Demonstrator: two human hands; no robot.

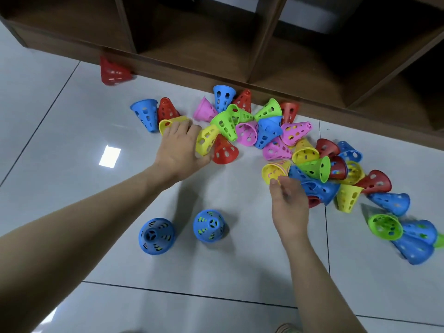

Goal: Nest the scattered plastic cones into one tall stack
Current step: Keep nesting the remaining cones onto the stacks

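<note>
Cones [249,131]: perforated, tapered, glossy plastic.

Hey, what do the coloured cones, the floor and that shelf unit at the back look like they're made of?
Cones, such as the upright blue cone: likely moulded plastic, with uniform bright colour, thin walls, punched holes and a slight sheen.
Floor: probably glazed ceramic or polished tile, pale and glossy, mirroring a light, with dark grout lines.
Shelf unit: looks like dark brown wood or wood-effect board, matte; which one is unclear.
</note>
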